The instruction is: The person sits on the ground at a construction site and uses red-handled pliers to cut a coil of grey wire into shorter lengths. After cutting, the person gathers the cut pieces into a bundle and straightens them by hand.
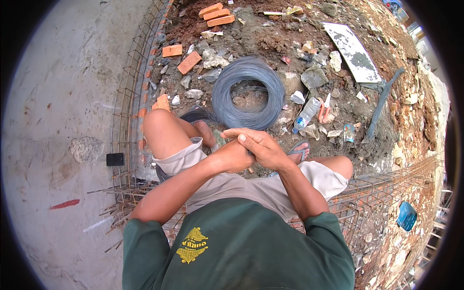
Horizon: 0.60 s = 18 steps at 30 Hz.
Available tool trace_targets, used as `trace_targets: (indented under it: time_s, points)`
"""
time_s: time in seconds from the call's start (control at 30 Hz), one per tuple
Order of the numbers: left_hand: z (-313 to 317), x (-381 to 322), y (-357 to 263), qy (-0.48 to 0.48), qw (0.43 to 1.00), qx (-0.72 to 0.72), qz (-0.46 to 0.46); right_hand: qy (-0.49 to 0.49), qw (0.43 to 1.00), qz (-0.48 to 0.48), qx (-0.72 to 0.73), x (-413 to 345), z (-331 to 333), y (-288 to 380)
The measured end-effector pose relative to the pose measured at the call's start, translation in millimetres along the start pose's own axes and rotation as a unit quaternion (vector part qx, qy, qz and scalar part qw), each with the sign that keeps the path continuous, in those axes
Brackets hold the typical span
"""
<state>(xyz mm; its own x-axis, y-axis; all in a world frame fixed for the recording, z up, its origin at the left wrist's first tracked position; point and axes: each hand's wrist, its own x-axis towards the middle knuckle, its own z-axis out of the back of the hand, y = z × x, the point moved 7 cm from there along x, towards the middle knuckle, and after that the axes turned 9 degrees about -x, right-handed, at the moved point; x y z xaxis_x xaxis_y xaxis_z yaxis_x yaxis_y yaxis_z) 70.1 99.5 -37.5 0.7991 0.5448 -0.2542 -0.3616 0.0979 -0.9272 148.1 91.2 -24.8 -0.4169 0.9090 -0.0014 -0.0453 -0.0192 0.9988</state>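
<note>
My left hand (236, 156) and my right hand (262, 145) are clasped together above my lap; which fingers lie over which is partly hidden, and I see no tool in them. Just beyond them lies a large coil of thin grey steel wire (223, 85) on the rubble. To its left, behind my knee, a dark bundle of wire (199, 114) lies by my foot. Right of the coil are a clear plastic bottle (307, 113) and a pair of cutters with orange handles (324, 110).
Rebar cages (127, 87) run along the concrete wall at left and behind me at right. A black phone-like object (115, 159) rests on the left cage. Orange bricks (189, 62), stones, a white board (353, 54) and a bundle of cut wires (384, 103) lie on the ground.
</note>
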Motion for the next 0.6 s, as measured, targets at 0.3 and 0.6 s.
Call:
trace_targets:
  time_s: [0.3,0.6]
  points:
    - [13.3,7.8,-1.3,-0.031,0.992,-0.045,0.113,-0.172,0.965,0.007,0.195,3.1,43.7,-18.8]
    - [10.5,19.2,48.0,0.031,0.913,-0.315,0.259,-0.126,0.860,-0.020,0.494,-44.3,-78.4,-82.0]
